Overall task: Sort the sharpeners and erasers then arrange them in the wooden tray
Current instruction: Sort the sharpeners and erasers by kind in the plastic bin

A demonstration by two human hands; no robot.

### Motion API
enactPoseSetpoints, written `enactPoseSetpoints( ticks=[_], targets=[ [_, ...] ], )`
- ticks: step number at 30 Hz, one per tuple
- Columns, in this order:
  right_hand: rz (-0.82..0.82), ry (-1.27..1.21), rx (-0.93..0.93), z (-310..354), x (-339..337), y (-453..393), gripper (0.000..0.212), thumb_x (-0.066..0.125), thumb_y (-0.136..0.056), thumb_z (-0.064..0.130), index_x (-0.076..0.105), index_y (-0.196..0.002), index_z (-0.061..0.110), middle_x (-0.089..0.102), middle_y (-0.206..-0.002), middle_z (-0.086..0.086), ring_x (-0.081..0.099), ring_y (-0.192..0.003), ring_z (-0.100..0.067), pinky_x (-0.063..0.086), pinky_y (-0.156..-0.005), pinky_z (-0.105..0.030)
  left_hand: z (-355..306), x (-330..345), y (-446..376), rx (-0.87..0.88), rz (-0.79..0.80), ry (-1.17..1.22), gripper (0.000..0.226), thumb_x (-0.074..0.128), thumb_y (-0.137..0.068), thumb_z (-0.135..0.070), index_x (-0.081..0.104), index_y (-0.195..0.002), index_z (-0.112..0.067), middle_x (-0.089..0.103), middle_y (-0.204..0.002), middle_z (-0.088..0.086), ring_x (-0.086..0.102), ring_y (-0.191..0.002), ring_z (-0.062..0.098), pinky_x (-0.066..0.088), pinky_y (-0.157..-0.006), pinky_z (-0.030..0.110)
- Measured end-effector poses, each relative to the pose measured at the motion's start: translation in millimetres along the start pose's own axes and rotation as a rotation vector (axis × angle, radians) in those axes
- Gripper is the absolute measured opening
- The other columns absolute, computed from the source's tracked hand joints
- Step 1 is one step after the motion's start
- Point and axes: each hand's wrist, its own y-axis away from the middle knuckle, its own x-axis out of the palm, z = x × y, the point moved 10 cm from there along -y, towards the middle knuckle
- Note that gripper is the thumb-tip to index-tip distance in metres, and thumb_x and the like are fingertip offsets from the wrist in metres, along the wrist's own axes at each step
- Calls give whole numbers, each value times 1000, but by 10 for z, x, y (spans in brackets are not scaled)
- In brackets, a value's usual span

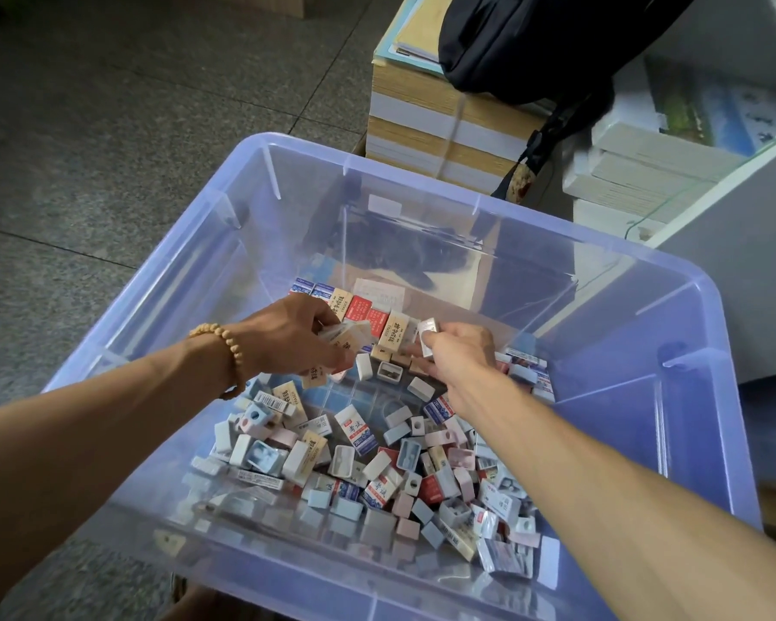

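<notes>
Most of the job looks left — a loose heap of erasers [359, 437] and sharpeners [390, 370] fills the near bin [422, 244] floor. Further in, the left hand [287, 338] grips several erasers; the right hand [458, 347] pinches a white piece [427, 333] (kind unclear). Beyond, a short row [355, 307] stands sorted — no wooden tray in view.

Soft even daylight; glare on bin [673, 307] wall; edges bowed by wide-angle; mild blur.
</notes>
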Motion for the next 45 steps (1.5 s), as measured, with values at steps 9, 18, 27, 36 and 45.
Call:
enactPoseSetpoints(
  ticks=[9, 18, 27, 36, 45],
  targets=[
    [-138, 182, -27, 74, -153, -42, 27, 79, -85, 23, 60, -66, 20, 65, -72, 3, 61, -64, -12, 58, -74, -32, -39, 78, -5, 33, 46, 50, 36, 77, -82, -27, 61, -110, -12, 70, -104, 6, 70, -88, 23, 59, -83, 42],
    [-145, 261, 1, 105, -38, -190, 23, 84, -80, 26, 71, -85, 8, 76, -83, -9, 74, -64, -18, 63, -67, -35, -58, 171, 33, 26, 121, 259, 30, 71, -86, -18, 62, -113, -6, 70, -106, 10, 70, -96, 25, 59, -85, 39],
    [203, 167, -42, 273, -42, 302, 13, 61, -93, 15, 72, -95, 8, 76, -78, -9, 70, -58, -15, 56, -56, -26, -146, 243, 56, 38, 171, 443, 25, 65, -90, -19, 66, -112, -6, 72, -106, 12, 70, -97, 23, 58, -86, 36],
    [371, -35, -55, 197, 172, 643, 18, 64, -97, 15, 64, -110, 3, 75, -98, -15, 75, -75, -21, 61, -63, -32, -188, 368, 73, -12, 257, 736, 30, 63, -88, -16, 65, -113, 0, 71, -104, 18, 69, -87, 22, 58, -70, 27],
    [71, 71, -30, 110, -229, 352, 12, 57, -99, 12, 64, -107, 7, 71, -91, -10, 72, -72, -17, 58, -55, -25, -119, 358, 69, -67, 179, 674, 21, 63, -90, -12, 62, -109, -3, 72, -105, 14, 70, -97, 25, 60, -74, 29]
  ],
)
